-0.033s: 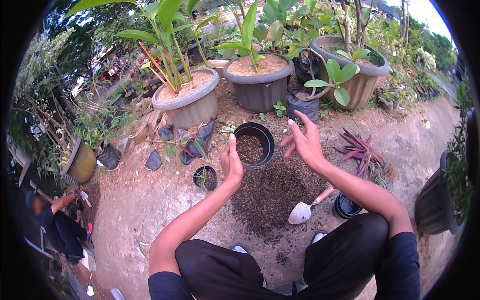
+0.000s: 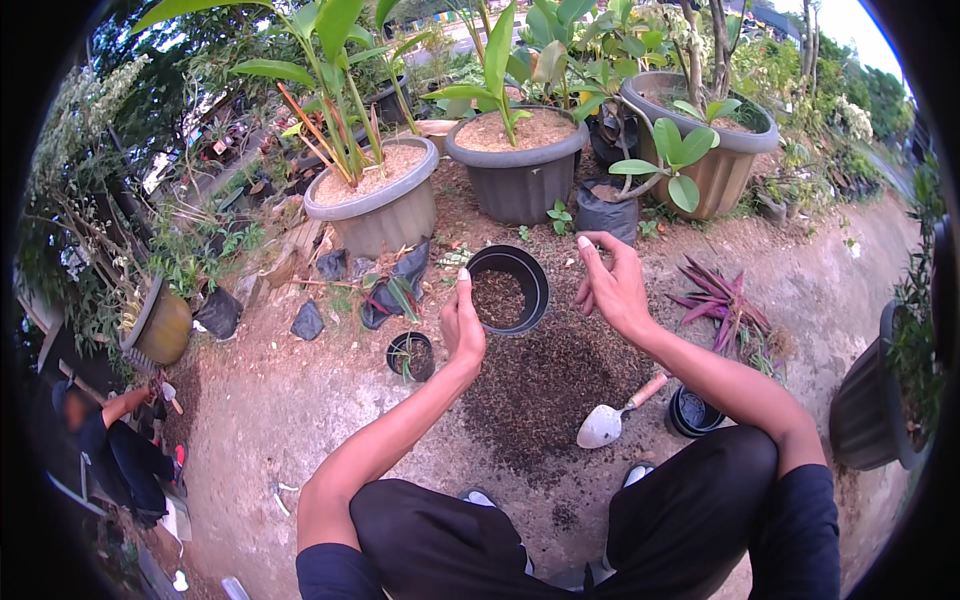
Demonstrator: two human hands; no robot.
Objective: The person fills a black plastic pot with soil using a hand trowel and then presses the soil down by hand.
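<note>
My left hand grips a black plastic plant pot by its left side, thumb up along the rim. The pot is tilted so its mouth faces me, and dark soil shows inside. To the right of the pot, apart from it, my right hand is raised with loosely bent fingers and nothing visible in it. Its index fingertip comes close to the thumb tip. Below the hands, loose dark soil is spread on the ground. A hand trowel with a wooden handle lies at its right edge.
Black empty-looking pots stand by my right knee, a small potted plant left of the soil. Purple-leaved cuttings lie to the right. Large planters line the back. Another person sits at far left with a trowel.
The fingers of my right hand have drawn in, the index finger bending toward the thumb. My left hand and the pot stay in place.
</note>
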